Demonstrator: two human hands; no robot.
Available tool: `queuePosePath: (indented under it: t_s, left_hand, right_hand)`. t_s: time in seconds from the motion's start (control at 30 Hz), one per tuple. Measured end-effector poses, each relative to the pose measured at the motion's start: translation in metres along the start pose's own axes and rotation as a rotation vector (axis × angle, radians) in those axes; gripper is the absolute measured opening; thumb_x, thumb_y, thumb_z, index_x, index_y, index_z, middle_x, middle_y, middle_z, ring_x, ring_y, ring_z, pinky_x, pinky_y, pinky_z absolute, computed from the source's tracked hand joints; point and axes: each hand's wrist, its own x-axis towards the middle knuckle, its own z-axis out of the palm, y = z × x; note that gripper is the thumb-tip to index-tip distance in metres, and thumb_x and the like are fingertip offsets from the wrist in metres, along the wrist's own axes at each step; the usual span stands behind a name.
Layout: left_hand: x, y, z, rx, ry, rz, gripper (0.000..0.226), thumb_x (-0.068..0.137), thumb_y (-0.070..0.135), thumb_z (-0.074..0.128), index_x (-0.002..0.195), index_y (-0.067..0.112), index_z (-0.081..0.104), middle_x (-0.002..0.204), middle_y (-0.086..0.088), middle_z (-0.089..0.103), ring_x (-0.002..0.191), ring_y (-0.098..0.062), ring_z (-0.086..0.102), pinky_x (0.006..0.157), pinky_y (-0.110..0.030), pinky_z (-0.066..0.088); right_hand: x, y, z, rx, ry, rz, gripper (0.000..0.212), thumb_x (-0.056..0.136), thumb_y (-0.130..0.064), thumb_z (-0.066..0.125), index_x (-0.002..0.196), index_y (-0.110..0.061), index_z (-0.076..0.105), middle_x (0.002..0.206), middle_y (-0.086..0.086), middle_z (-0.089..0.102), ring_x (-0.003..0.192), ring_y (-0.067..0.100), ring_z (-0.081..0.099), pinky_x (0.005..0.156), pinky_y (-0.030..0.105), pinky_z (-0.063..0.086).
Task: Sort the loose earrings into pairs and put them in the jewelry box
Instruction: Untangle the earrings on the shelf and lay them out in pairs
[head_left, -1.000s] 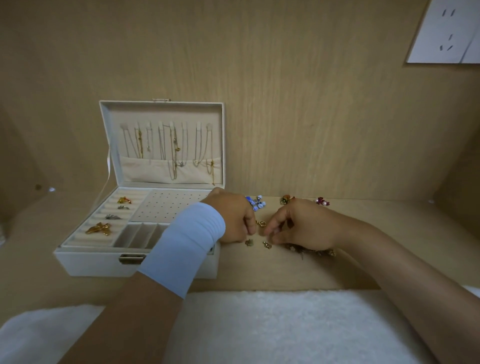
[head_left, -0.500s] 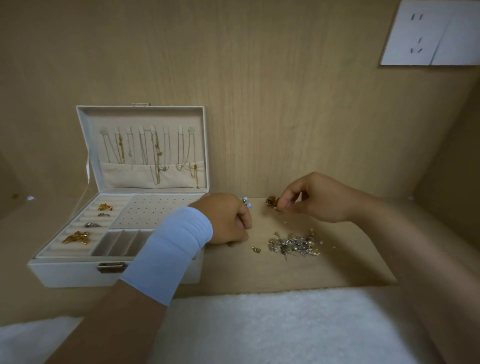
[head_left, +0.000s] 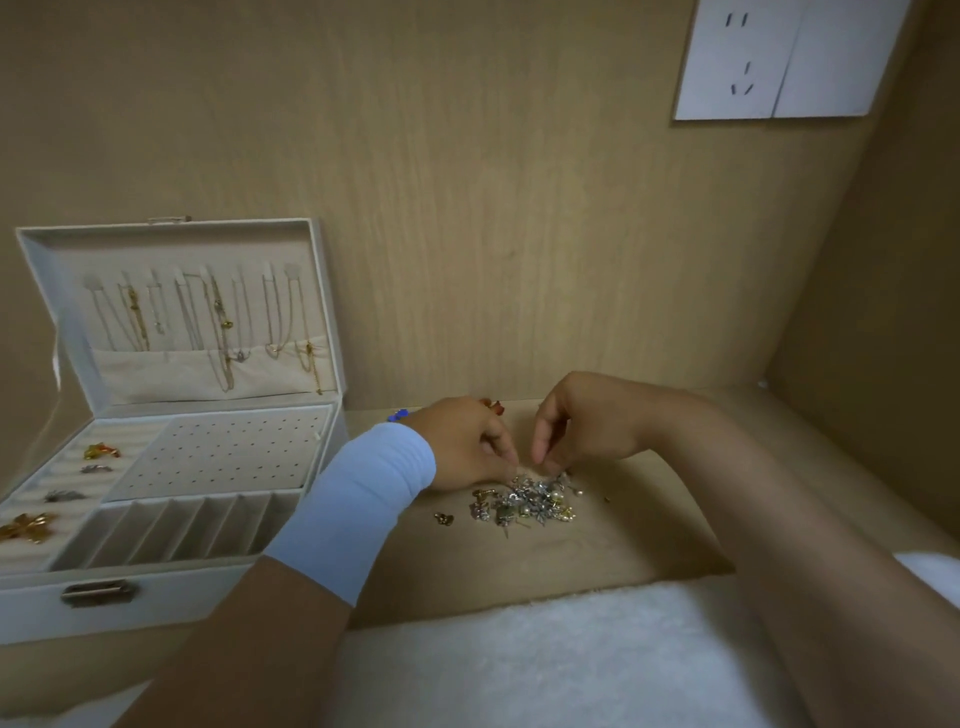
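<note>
Left hand (head_left: 467, 447) and right hand (head_left: 587, 421) — fingers curled downward — sit close together.

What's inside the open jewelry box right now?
Necklaces hang in the lid. Four small pieces sit in the padded rolls, left side. The hole panel and divided slots look bare. The wristband hides the box's right front corner.

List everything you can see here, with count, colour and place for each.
jewelry box: one, white, open, at left.
necklaces: several, gold and silver, inside lid.
brooches: four, gold, orange, silver, box's left rolls.
earring pile: one, silver-gold, middle of shelf.
stray earring: one, gold, left of pile.
blue earring: one showing, right of box, far side.
red earring: one, right of the blue one.
socket plate: one, white, upper right.
cloth: one, white, near edge.
wristband: one, pale blue, on wrist beside box.
left hand: fingers at pile.
right hand: fingers curled over pile.
</note>
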Motion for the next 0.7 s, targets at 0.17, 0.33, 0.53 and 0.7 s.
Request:
queuePosePath:
  t_s: [0.17,0.33,0.53,0.7]
  left_hand:
    - [0.004,-0.001,-0.009,0.030,0.044,0.011,0.015,0.085,0.025,0.070,0.097,0.031,0.077,0.092,0.015,0.067,0.091,-0.006,0.063,0.087,-0.023,0.050]
    - [0.008,-0.006,0.001,0.058,0.002,0.039,0.010,0.083,0.025,0.074,0.091,0.030,0.079,0.083,0.019,0.068,0.086,-0.001,0.061,0.080,-0.017,0.045]
    - [0.009,-0.009,0.003,-0.030,0.080,0.013,0.011,0.083,0.026,0.073,0.094,0.028,0.075,0.088,0.016,0.069,0.089,-0.003,0.063,0.089,-0.024,0.050]
    - [0.014,-0.008,0.014,-0.172,0.143,-0.009,0.012,0.076,0.033,0.080,0.083,0.029,0.070,0.082,0.012,0.070,0.082,-0.004,0.066,0.088,-0.031,0.054]
  right_hand:
    - [0.007,0.001,0.010,0.026,0.001,-0.020,0.015,0.078,-0.017,0.081,0.084,-0.030,0.077,0.075,-0.014,0.072,0.069,-0.003,0.063,0.075,0.017,0.050]
    - [0.013,0.002,0.017,-0.022,0.053,-0.013,0.010,0.079,-0.018,0.079,0.079,-0.028,0.079,0.071,-0.014,0.073,0.066,-0.004,0.061,0.071,0.021,0.051]
    - [0.011,0.005,0.012,-0.020,0.091,0.001,0.012,0.084,-0.014,0.071,0.080,-0.023,0.077,0.068,-0.011,0.072,0.057,-0.007,0.060,0.068,0.020,0.051]
    - [0.010,0.006,0.012,0.016,0.087,-0.014,0.010,0.086,-0.016,0.070,0.083,-0.022,0.077,0.070,-0.009,0.073,0.060,-0.004,0.062,0.068,0.018,0.051]
